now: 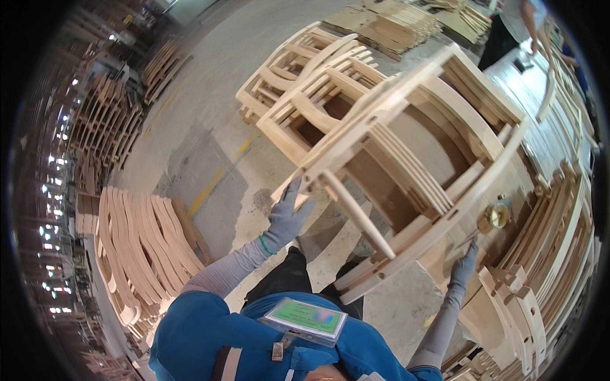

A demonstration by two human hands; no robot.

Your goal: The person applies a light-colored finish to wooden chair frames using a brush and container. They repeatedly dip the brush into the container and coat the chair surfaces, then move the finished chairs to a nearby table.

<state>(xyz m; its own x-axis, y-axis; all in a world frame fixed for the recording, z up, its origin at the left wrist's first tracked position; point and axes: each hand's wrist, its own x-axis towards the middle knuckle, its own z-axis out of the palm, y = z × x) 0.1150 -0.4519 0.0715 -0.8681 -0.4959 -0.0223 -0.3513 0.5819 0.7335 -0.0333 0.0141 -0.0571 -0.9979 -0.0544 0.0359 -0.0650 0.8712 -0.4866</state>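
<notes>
A pale wooden chair frame (365,216), with curved rails and slats, stands tilted in front of me. My left hand (286,219), in a grey glove, is at its near left corner. The fingers reach up against the wood and the thumb stands apart. Lower right, my right hand (464,263), gloved too, has its fingers closed beside the frame's right side. Something thin seems to be at its fingertips, too small to make out. Just beyond that hand sits a round open container (497,216) with yellowish contents.
More chair frames (318,89) stand behind this one. Curved wooden slats (143,247) are stacked at my left, long wooden parts (540,247) at my right. Flat cardboard (387,25) lies on the far floor. Another person (518,28) stands by a shiny-topped table (518,79) at far right.
</notes>
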